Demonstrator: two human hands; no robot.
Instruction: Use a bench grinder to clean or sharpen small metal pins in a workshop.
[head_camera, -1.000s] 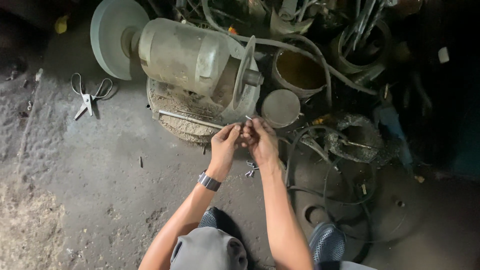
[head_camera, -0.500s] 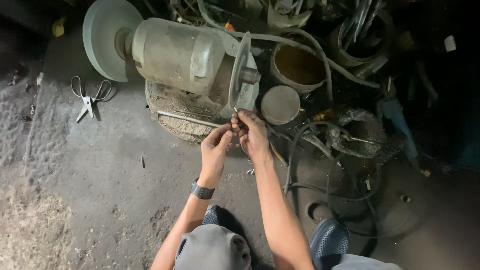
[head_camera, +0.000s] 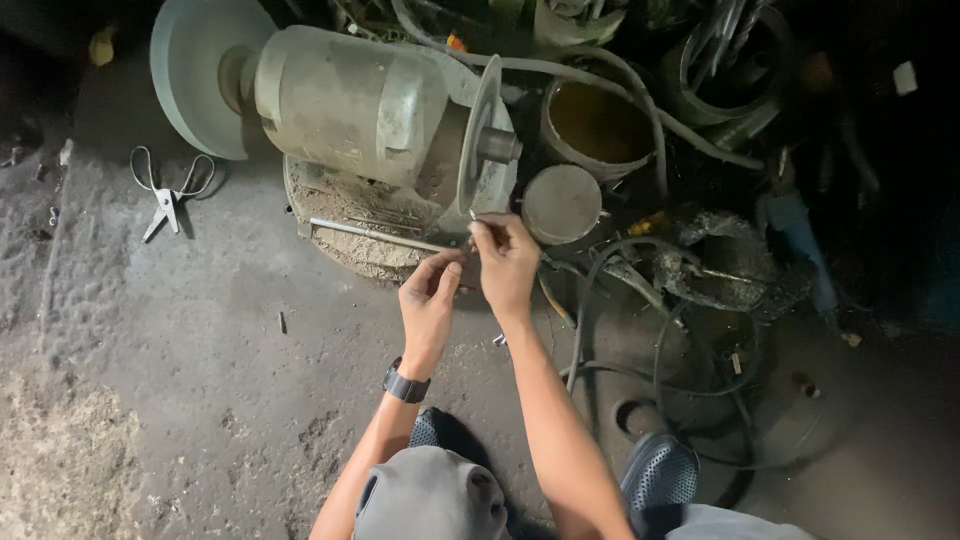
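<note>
Only the head view here, looking straight down at a rough concrete floor (head_camera: 180, 380). Both hands sit just in front of a bench grinder (head_camera: 350, 105) lying on its round base. The right hand (head_camera: 508, 262) has its fingers pinched shut on a thin little metal piece (head_camera: 472, 214), poking up toward the rim of the grinder's near wheel (head_camera: 482, 135); too small to tell what it really is. The left hand (head_camera: 430, 300) is half curled, thumb and fingers closing toward the same spot, can't tell if it actually grips anything. So the piece is just ahead of both hands, its long axis roughly pointing up and away at the wheel edge, right hand nearer. A thin rod (head_camera: 375, 235) lies across the base, ending just beside the left fingers. Right next to the right hand is a round lid (head_camera: 560, 203), behind it an open rusty can (head_camera: 597, 125), and a tangle of cables (head_camera: 640, 330) crowds that side. Scissors (head_camera: 165, 195) are well apart toward the floor's left edge. Wristwatch (head_camera: 405, 385) on the left wrist
</note>
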